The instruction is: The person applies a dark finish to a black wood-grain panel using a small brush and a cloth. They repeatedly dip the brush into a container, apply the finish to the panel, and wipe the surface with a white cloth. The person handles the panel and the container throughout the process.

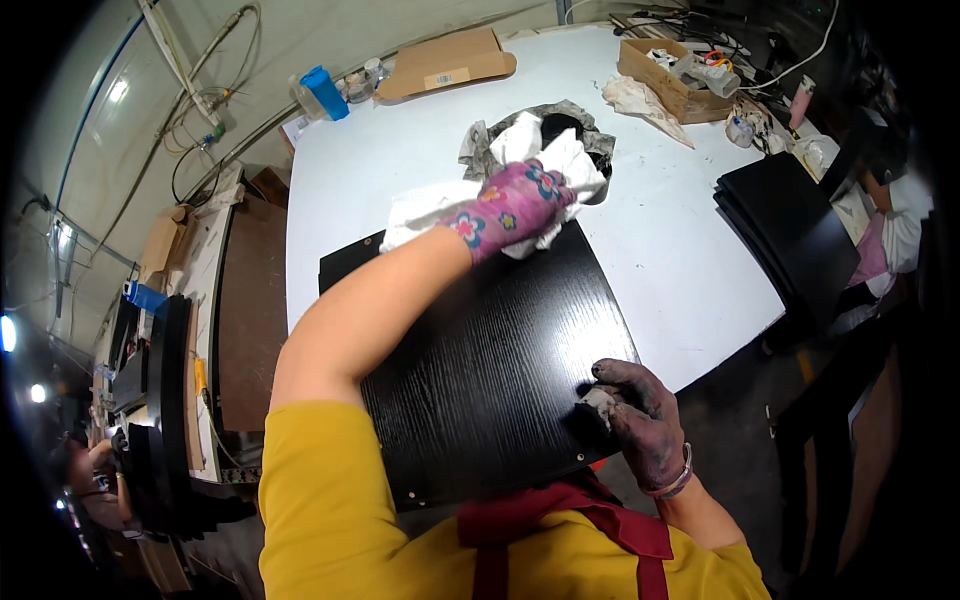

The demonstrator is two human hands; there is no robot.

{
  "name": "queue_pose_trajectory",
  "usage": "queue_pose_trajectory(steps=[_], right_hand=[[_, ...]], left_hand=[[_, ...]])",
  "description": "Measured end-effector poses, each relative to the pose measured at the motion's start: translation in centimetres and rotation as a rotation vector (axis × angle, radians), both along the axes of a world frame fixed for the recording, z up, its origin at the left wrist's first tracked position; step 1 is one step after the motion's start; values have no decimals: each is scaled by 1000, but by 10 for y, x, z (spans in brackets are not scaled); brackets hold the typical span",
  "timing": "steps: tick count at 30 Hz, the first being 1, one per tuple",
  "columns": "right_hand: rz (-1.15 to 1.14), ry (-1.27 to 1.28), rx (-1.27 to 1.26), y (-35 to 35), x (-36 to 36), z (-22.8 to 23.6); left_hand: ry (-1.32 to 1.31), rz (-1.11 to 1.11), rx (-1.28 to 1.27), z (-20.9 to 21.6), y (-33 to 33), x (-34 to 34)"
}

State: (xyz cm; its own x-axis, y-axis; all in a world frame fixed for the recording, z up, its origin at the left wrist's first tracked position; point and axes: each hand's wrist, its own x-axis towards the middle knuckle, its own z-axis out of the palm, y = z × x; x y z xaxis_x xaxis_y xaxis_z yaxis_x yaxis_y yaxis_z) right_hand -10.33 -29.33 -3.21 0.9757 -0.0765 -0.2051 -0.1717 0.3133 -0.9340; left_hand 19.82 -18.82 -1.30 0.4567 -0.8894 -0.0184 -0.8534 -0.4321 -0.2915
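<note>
A black wood-grain panel (480, 350) lies on the white table (680, 260) in front of me. My left hand (510, 208), in a pink flowered glove, presses a white cloth (570, 170) against the panel's far edge. My right hand (635, 420), bare and stained dark, rests on the panel's near right corner with a small whitish piece under its fingers. Behind the cloth sits a black bowl (565, 128) wrapped in grey rag.
A stack of black panels (790, 230) lies at the table's right edge. A cardboard box (675, 85) with bottles, a flat carton (445, 62) and a blue container (325, 92) stand at the back. More dark panels (165, 400) stand at left.
</note>
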Motion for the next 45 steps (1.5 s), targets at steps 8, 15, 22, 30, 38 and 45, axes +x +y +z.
queue_pose_trajectory(steps=[8,15,22,30,38,45], right_hand=[[-23,-138,34,1,1,-9],[-78,-272,-48,3,-6,-20],[-138,-356,-281,13,-15,-32],[-158,-342,-285,20,-16,-19],[-167,-268,-204,49,19,-5],[-350,-314,-92,31,59,5]], left_hand=[[-47,230,46,-4,16,79],[-130,587,-438,11,276,49],[483,1162,-501,-113,381,-53],[416,851,-182,-37,373,-50],[370,593,-429,-18,212,23],[648,758,-585,-18,194,93]])
